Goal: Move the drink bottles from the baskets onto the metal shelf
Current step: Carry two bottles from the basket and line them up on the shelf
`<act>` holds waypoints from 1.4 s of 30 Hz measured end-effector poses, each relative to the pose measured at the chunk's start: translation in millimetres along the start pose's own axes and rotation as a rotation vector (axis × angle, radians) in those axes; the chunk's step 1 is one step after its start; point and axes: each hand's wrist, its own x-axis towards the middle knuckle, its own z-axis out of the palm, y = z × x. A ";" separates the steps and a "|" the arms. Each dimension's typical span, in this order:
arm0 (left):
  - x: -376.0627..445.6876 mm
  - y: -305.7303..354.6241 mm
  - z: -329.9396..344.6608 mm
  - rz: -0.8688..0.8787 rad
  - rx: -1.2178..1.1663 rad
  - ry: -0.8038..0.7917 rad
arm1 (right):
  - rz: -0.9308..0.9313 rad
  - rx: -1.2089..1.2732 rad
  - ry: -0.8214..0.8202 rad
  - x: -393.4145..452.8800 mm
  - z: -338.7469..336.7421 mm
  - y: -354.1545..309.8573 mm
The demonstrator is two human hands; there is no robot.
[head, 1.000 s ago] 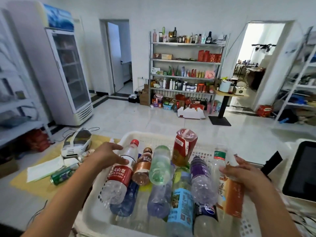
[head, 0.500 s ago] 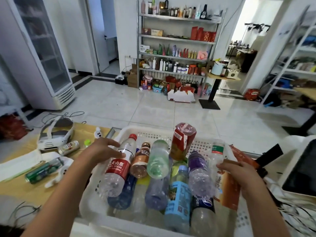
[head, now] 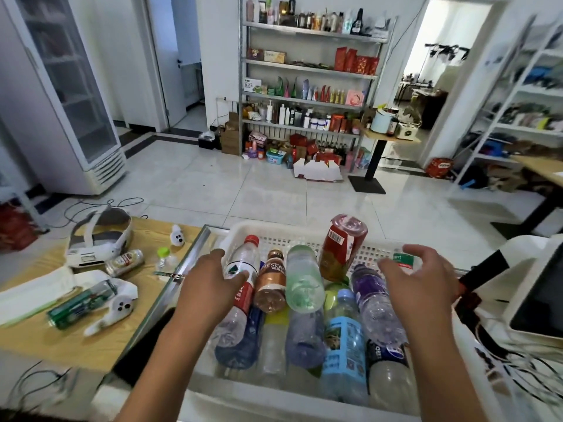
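Note:
A white plastic basket [head: 274,236] in front of me holds several drink bottles lying on their sides. My left hand [head: 210,287] grips a clear water bottle with a red cap and red label [head: 243,263] at the basket's left side, thumb across its label. My right hand [head: 420,281] hovers with spread fingers over the right side, around a clear bottle with a green label [head: 402,260], not closed on it. Between my hands lie a brown coffee bottle [head: 271,284], a pale green bottle [head: 304,281] and a red bottle [head: 342,248]. The metal shelf [head: 304,65] stands across the room, full of goods.
A wooden table [head: 146,236] on the left carries a headset [head: 97,236], cans and controllers. A glass-door fridge [head: 70,95] stands far left. A white device with a dark screen [head: 539,300] sits right of the basket. Tiled floor [head: 274,190] lies between me and the shelf.
My right hand let go of the orange item at the basket's right side and rose with spread fingers to the green-labelled bottle. My left hand stayed on the red-labelled bottle. The view tilted down.

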 end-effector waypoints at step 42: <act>-32.2 -15.5 -19.5 0.538 -0.410 -0.032 | 0.416 1.238 -0.750 -69.5 98.0 -17.0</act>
